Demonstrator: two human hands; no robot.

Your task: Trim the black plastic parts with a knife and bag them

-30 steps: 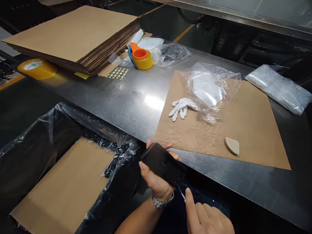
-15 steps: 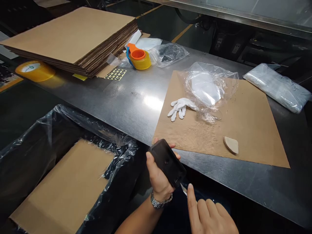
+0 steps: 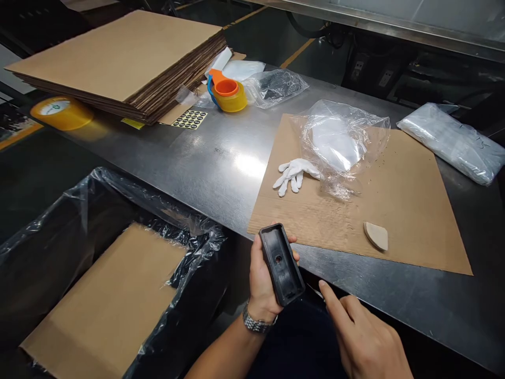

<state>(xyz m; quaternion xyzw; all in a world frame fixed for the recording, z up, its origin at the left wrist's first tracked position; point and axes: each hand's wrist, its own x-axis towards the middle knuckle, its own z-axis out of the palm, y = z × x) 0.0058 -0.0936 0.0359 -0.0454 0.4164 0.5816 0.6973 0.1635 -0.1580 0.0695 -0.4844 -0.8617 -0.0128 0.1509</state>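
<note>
My left hand (image 3: 262, 279) is wrapped round a black rectangular plastic part (image 3: 281, 266). Its hollow side faces up and shows a small round hole in the floor. To the right, my right hand (image 3: 365, 334) is closed on a small knife (image 3: 316, 290), the index finger stretched along it. Only a bit of the thin blade shows; the handle is hidden in the hand. The blade's tip lies a little apart from the part's lower right corner. Beyond the hands, a white glove (image 3: 294, 175) and a quarter-round tan block (image 3: 375, 236) lie on a cardboard sheet (image 3: 418, 210).
A plastic bag (image 3: 335, 139) rests on the cardboard, atop the metal table (image 3: 197, 168). Stacked cardboard (image 3: 130, 58), a tape dispenser (image 3: 229, 92), a tape roll (image 3: 61, 113) and a sticker sheet (image 3: 190, 119) are back left. A lined bin (image 3: 79, 210) stands left, wrapped plastic (image 3: 453, 142) right.
The black part has turned in my left hand, so its hollow side now faces me more. My right hand has drawn away to the right with the knife, off the part's edge.
</note>
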